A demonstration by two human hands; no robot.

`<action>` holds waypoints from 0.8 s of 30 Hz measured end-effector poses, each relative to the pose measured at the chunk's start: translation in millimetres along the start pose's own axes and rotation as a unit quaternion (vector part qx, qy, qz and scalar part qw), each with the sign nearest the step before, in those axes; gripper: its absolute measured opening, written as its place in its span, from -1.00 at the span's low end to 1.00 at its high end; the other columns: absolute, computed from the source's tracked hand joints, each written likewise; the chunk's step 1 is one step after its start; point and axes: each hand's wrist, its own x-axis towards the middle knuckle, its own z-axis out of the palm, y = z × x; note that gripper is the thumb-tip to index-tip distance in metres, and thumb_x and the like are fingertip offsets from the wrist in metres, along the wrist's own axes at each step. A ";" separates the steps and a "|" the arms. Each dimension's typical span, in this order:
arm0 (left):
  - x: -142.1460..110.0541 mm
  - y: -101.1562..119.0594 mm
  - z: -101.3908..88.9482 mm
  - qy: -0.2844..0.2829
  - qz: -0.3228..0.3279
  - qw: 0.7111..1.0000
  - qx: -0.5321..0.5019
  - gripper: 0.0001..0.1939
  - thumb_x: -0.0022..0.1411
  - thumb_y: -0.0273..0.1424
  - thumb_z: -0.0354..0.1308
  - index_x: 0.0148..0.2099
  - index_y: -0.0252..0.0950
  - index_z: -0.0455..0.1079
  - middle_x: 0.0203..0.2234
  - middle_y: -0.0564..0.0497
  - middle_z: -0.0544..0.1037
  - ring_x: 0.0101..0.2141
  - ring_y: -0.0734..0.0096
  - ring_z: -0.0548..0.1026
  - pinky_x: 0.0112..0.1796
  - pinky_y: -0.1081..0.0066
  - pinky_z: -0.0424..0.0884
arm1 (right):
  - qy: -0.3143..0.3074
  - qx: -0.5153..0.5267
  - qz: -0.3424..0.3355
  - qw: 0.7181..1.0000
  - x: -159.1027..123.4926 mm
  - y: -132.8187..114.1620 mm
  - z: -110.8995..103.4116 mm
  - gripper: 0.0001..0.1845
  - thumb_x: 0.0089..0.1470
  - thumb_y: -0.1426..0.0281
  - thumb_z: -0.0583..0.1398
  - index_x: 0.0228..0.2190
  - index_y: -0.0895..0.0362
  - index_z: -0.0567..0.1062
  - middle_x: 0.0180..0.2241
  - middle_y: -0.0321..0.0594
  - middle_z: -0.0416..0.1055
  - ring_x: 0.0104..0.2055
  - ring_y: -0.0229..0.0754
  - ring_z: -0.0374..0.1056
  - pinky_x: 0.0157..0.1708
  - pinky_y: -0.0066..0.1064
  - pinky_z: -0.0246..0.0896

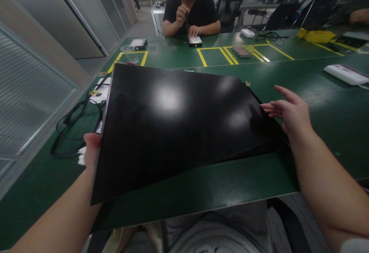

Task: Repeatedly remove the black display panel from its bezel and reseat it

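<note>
A large glossy black flat panel, like a monitor screen point(173, 130), fills the middle of the view. It is tilted, its left side raised off the green table and its right end low, near the tabletop. At its left edge my left hand point(91, 147) is closed around the side, with the fingers hidden behind the panel. My right hand point(291, 111) is at the right edge, fingers stretched out and apart. Its fingertips reach the panel's border, though I cannot tell if they press on it. Bright light reflections show on the black surface.
Black cables point(77, 126) and a white item point(100, 91) lie left of the panel on the green table point(331, 130). A white power strip point(346, 74) lies at right. Across the table, a person point(191, 13) handles a hard drive point(195, 41); another drive point(138, 43) lies nearby.
</note>
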 end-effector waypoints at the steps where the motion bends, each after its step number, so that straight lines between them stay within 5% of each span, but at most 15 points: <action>1: 2.9 -2.5 -3.8 0.008 -0.003 1.000 -0.002 -0.16 0.41 0.31 0.09 0.55 0.07 0.33 0.14 0.01 0.74 0.46 -0.23 0.32 0.35 -0.24 0.40 | -0.006 -0.003 -0.002 1.000 0.5 0.9 0.1 -0.13 -0.18 0.58 0.25 0.24 0.13 0.56 -0.52 -0.24 0.60 -0.55 -0.22 0.50 -0.61 -0.60 0.28; 6: 4.5 -5.2 -11.2 0.036 -0.045 0.998 0.001 -0.21 0.41 0.30 0.08 0.47 0.01 0.47 -0.03 -0.01 0.81 0.39 -0.21 0.44 0.30 -0.21 0.48 | -0.007 -0.011 -0.003 1.000 1.3 2.7 -0.4 -0.20 -0.17 0.58 0.25 0.18 0.12 0.58 -0.52 -0.24 0.60 -0.54 -0.21 0.51 -0.61 -0.58 0.30; 13: 6.6 2.2 16.5 0.066 -0.020 0.998 -0.002 -0.34 0.43 0.25 0.13 0.31 -0.01 0.62 -0.09 0.04 0.82 0.34 -0.20 0.51 0.27 -0.19 0.53 | -0.016 -0.039 0.000 0.999 -1.5 3.0 1.1 -0.32 -0.10 0.59 0.25 0.12 0.10 0.58 -0.53 -0.26 0.59 -0.53 -0.23 0.51 -0.59 -0.59 0.31; 17: 11.9 4.6 25.1 0.077 -0.006 0.997 0.017 -0.43 0.47 0.12 0.19 0.32 -0.03 0.59 0.04 0.04 0.78 0.47 -0.16 0.32 0.39 -0.22 0.37 | -0.012 -0.039 0.015 0.999 -3.5 -1.4 2.8 -0.38 -0.07 0.60 0.23 0.08 0.10 0.51 -0.56 -0.26 0.57 -0.56 -0.20 0.50 -0.61 -0.58 0.30; 24: 21.3 4.7 49.7 0.101 0.075 0.991 0.041 -0.30 0.20 -0.02 0.51 0.35 0.03 0.53 0.31 0.15 0.61 0.57 -0.19 0.04 0.45 -0.20 0.26 | 0.004 -0.049 0.033 0.998 -1.7 -4.7 2.5 -0.67 0.02 0.59 0.19 -0.16 0.05 0.44 -0.57 -0.24 0.57 -0.59 -0.19 0.49 -0.63 -0.55 0.30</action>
